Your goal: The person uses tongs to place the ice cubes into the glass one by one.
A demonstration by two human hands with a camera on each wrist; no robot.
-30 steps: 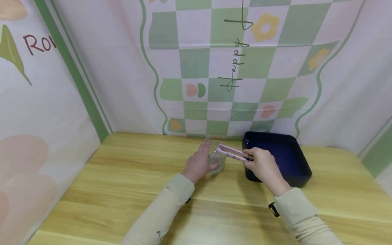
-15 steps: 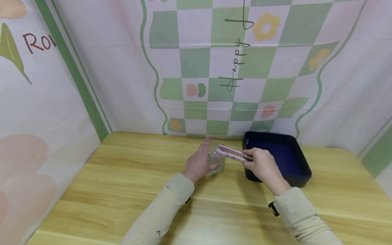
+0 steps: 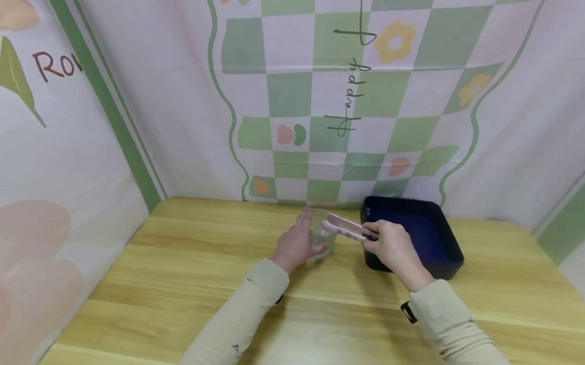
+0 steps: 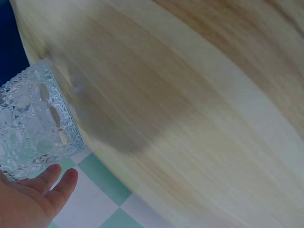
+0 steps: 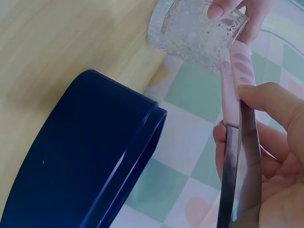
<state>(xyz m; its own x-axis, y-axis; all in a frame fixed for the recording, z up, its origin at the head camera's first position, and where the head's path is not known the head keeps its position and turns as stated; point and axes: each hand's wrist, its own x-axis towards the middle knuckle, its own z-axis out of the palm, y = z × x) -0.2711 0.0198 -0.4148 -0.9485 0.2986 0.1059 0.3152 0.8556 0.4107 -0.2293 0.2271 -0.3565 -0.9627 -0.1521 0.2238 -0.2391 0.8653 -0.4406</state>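
A clear cut-glass tumbler (image 3: 322,247) with a patterned wall stands near the back of the table. My left hand (image 3: 295,245) grips it from the left side, thumb to the front and fingers behind; the right wrist view shows that thumb on the glass (image 5: 190,33). My right hand (image 3: 394,249) holds a pair of tongs (image 3: 351,229) with pink ends and metal arms, pinched between thumb and fingers. The pink tips are right at the tumbler's mouth, slightly apart along their length. What lies inside the tumbler is hard to make out through the pattern.
A dark navy rectangular tray (image 3: 440,268) with raised walls sits right of the tumbler, below my right hand and against the back. Behind the wooden table (image 3: 192,254) hangs a green-and-white checked cloth (image 3: 326,168).
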